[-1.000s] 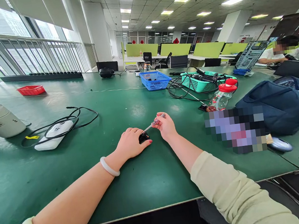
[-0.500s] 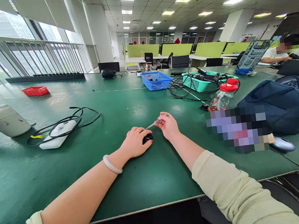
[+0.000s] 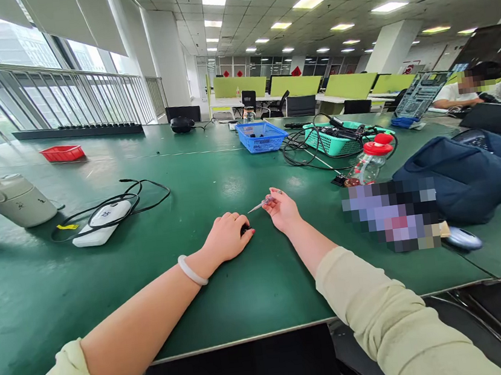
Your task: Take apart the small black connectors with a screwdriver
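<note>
My left hand (image 3: 227, 238) rests on the green table (image 3: 228, 306), fingers curled around a small glossy black object (image 3: 245, 229). Most of that object is covered by the fingers, so its kind cannot be made out. Just to the right, my right hand (image 3: 284, 212) pinches a small screwdriver (image 3: 257, 207) by its clear-looking handle. Its thin metal shaft points left and slightly down toward the black object, with the tip close to my left fingers. Whether the tip touches the object is unclear.
To the left lie a white device (image 3: 104, 222) with a black cable and a pale bottle (image 3: 19, 200). Beyond are a red tray (image 3: 62, 153), a blue basket (image 3: 263, 142) and a green basket (image 3: 331, 144) of cables. A red-lidded jar (image 3: 369, 164) and dark blue bag (image 3: 460, 186) stand right.
My left hand has turned or closed further over the black object, so less of it shows. The screwdriver's tip now sits slightly right of the object. The camera view has shifted a little.
</note>
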`<state>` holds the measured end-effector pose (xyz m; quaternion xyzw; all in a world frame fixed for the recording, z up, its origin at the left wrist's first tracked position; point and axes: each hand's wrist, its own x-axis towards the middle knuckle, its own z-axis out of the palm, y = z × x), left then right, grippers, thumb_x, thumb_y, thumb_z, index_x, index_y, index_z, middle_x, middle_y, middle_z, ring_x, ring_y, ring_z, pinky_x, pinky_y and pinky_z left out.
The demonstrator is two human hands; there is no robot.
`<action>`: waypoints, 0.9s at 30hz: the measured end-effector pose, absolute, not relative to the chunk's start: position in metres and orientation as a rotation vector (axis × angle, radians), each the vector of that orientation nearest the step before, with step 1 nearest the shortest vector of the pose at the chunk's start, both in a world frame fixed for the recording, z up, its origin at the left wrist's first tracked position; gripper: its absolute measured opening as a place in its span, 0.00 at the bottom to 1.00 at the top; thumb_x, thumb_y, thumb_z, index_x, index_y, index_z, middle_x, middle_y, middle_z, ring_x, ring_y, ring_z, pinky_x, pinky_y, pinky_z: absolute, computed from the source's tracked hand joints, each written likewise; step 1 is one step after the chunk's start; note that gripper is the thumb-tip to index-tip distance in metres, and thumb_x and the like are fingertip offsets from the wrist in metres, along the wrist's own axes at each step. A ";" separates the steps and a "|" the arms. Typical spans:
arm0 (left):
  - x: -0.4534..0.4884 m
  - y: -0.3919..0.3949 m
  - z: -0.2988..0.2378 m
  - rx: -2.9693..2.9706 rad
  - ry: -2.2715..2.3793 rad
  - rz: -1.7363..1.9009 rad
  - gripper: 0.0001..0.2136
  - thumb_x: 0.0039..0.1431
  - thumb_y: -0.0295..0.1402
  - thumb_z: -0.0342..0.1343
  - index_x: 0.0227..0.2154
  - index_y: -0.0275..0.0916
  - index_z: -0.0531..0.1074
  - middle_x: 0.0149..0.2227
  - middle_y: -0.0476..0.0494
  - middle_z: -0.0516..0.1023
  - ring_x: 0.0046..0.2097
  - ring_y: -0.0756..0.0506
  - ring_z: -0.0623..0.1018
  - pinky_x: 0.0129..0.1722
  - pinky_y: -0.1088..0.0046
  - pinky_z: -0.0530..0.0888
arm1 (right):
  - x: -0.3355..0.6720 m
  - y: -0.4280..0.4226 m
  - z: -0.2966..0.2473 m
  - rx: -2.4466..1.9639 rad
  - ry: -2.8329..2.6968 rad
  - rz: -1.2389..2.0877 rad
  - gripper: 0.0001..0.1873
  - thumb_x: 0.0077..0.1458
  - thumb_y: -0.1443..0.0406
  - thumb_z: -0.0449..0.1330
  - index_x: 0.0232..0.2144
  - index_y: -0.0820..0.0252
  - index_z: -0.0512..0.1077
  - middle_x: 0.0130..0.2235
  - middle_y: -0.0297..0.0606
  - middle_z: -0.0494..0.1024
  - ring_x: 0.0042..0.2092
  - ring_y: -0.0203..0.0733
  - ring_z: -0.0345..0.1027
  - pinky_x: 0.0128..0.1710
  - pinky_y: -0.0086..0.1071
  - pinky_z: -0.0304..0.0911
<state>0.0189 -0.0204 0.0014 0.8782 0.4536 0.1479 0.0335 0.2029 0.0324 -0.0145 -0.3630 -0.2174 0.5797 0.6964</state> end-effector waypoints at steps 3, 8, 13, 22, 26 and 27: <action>0.023 -0.020 0.001 2.692 1.444 0.441 0.14 0.64 0.42 0.46 0.42 0.41 0.72 0.41 0.41 0.76 0.47 0.40 0.72 0.50 0.58 0.68 | 0.204 0.033 -0.014 -0.799 -0.488 1.313 0.05 0.52 0.73 0.60 0.32 0.60 0.69 0.21 0.28 0.72 0.22 0.31 0.69 0.22 0.24 0.70; 0.026 -0.022 0.003 2.675 1.471 0.417 0.16 0.65 0.43 0.44 0.44 0.42 0.72 0.42 0.40 0.76 0.49 0.38 0.72 0.50 0.56 0.68 | 0.205 0.032 -0.014 -0.792 -0.472 1.311 0.05 0.53 0.72 0.60 0.32 0.59 0.69 0.21 0.28 0.72 0.23 0.30 0.69 0.23 0.23 0.71; -0.011 -0.047 0.013 2.688 1.343 0.313 0.18 0.65 0.46 0.41 0.43 0.45 0.73 0.42 0.43 0.76 0.48 0.41 0.73 0.51 0.59 0.68 | 0.207 0.032 -0.014 -0.785 -0.475 1.326 0.06 0.52 0.71 0.63 0.32 0.59 0.69 0.21 0.28 0.72 0.23 0.31 0.70 0.24 0.24 0.72; -0.172 -0.074 0.024 2.522 1.824 0.189 0.23 0.62 0.51 0.40 0.46 0.43 0.72 0.46 0.41 0.76 0.48 0.38 0.75 0.53 0.59 0.69 | 0.206 0.034 -0.015 -0.779 -0.491 1.363 0.05 0.54 0.73 0.59 0.32 0.59 0.69 0.20 0.28 0.72 0.22 0.31 0.70 0.23 0.24 0.72; -0.224 -0.070 0.026 2.393 2.135 0.005 0.26 0.64 0.48 0.35 0.49 0.35 0.69 0.49 0.35 0.75 0.50 0.36 0.75 0.55 0.58 0.67 | 0.206 0.035 -0.017 -0.777 -0.501 1.366 0.06 0.52 0.72 0.61 0.32 0.58 0.69 0.21 0.27 0.72 0.22 0.32 0.70 0.23 0.25 0.72; -0.232 -0.070 0.026 2.365 2.196 -0.027 0.27 0.64 0.48 0.34 0.50 0.35 0.68 0.49 0.36 0.75 0.51 0.37 0.74 0.55 0.58 0.67 | 0.206 0.035 -0.017 -0.778 -0.502 1.364 0.06 0.52 0.71 0.62 0.32 0.58 0.69 0.21 0.27 0.72 0.22 0.32 0.70 0.23 0.25 0.73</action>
